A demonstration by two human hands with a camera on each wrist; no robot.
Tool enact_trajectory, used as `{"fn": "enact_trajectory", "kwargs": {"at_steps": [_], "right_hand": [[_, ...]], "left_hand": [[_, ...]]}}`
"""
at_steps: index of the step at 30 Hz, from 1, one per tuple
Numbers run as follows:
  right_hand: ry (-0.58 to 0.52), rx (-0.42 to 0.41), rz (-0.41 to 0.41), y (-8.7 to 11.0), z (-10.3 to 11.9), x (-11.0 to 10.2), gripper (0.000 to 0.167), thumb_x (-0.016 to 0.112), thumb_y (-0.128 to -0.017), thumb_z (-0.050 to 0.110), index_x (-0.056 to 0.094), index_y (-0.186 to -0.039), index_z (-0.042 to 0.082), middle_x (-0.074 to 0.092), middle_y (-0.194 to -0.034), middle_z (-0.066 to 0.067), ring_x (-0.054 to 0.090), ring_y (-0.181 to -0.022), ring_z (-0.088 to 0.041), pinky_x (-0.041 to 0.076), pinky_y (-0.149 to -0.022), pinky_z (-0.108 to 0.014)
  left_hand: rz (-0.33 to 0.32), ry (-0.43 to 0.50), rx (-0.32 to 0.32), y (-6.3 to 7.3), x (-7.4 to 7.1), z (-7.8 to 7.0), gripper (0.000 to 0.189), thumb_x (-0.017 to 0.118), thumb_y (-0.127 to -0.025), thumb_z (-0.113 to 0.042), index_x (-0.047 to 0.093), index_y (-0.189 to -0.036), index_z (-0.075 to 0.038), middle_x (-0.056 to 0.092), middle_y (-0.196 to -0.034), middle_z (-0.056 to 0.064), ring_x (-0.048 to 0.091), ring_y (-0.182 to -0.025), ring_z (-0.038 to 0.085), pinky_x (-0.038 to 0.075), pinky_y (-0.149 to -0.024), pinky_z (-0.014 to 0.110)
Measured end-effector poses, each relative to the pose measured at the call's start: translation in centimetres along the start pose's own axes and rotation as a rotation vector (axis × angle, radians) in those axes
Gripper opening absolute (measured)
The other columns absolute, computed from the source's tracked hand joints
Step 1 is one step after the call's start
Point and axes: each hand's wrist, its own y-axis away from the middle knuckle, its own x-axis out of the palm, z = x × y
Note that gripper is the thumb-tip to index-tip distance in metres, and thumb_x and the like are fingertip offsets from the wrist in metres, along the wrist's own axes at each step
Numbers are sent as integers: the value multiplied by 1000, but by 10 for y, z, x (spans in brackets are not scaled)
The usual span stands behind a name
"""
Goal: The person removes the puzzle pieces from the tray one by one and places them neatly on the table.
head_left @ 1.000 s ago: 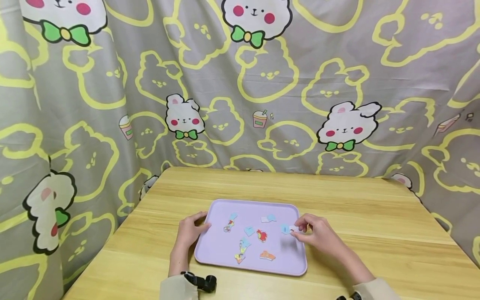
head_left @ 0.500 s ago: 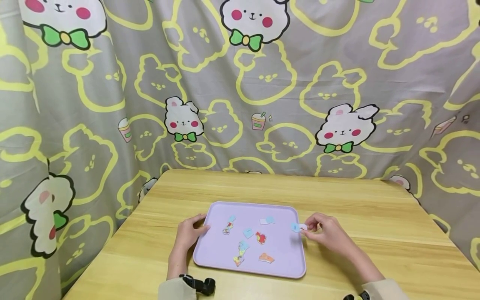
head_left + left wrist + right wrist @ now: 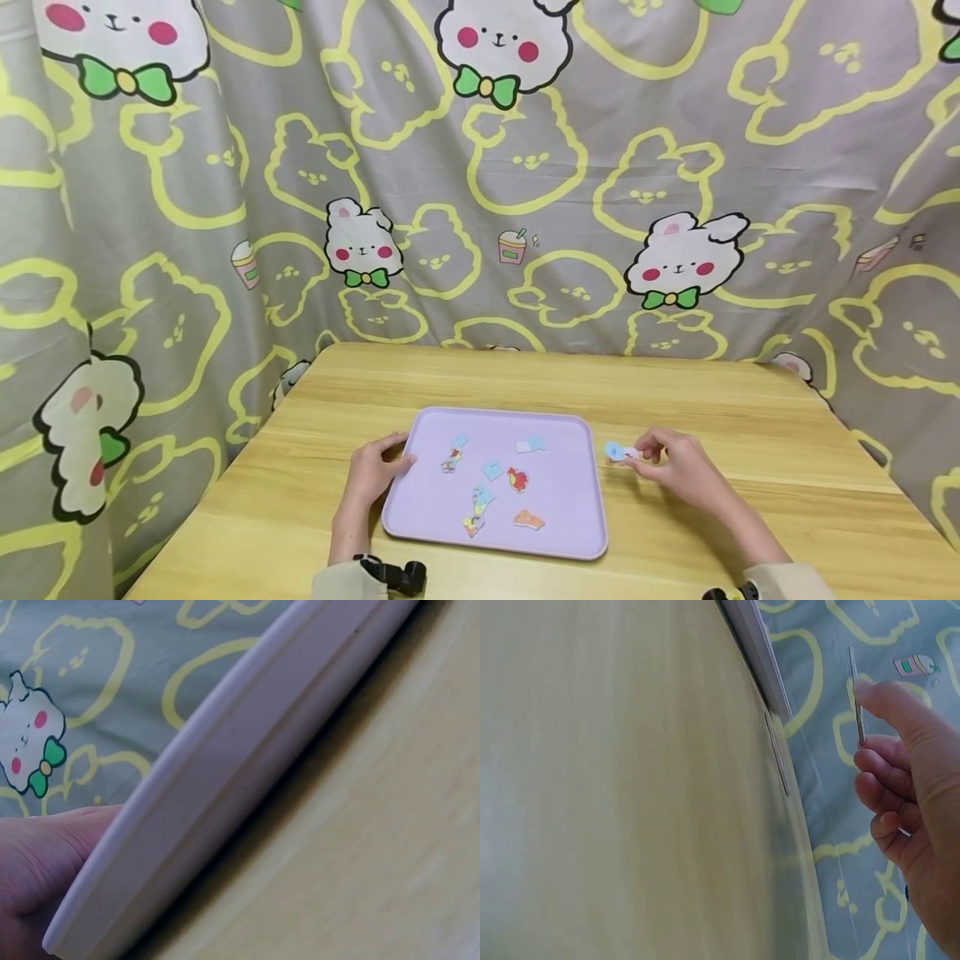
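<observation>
My right hand (image 3: 678,467) pinches a light blue and white puzzle piece (image 3: 619,452) between thumb and fingers, just right of the lilac tray (image 3: 562,500). Seen edge-on in the right wrist view, the held puzzle piece (image 3: 856,697) is a thin flat strip at the thumb tip. Below it, a second thin flat piece (image 3: 778,756) lies on the table close to the tray's side. My left hand (image 3: 371,477) grips the tray's left rim, thumb over the edge. In the left wrist view the tray's outer wall (image 3: 217,757) hides most of those fingers.
Several irregular puzzle pieces lie spread in the tray, among them a red one (image 3: 517,479), an orange one (image 3: 528,519) and a blue-yellow group (image 3: 480,508). The wooden table (image 3: 712,400) ends at a patterned grey curtain (image 3: 435,167).
My right hand has carried the light blue and white puzzle piece rightward, from over the tray to beyond its right rim. My left hand keeps its hold on the tray.
</observation>
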Motion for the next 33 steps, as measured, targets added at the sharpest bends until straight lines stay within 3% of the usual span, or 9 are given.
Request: {"fn": "enact_trajectory", "kwargs": {"at_steps": [18,33], "right_hand": [[45,124,68,14,-26,-23,18,82,-73,7,65,-77,10,56,-67,12,46,-64,9,45,-52,-16],[84,208,118,16,-35,-38,15,80,-76,9,65,-78,10,57,-67,10,45,-63,8,45,-53,-17]], "left_hand": [[4,-13,-4,0,0,6,40,76,-85,-16,69,-124,-9,60,-135,22,52,-129,43,45,-108,55],[10,-3,-8,0,0,2,40,75,-85,-16,69,-124,-10,59,-136,22,51,-130,44,44,-108,55]]}}
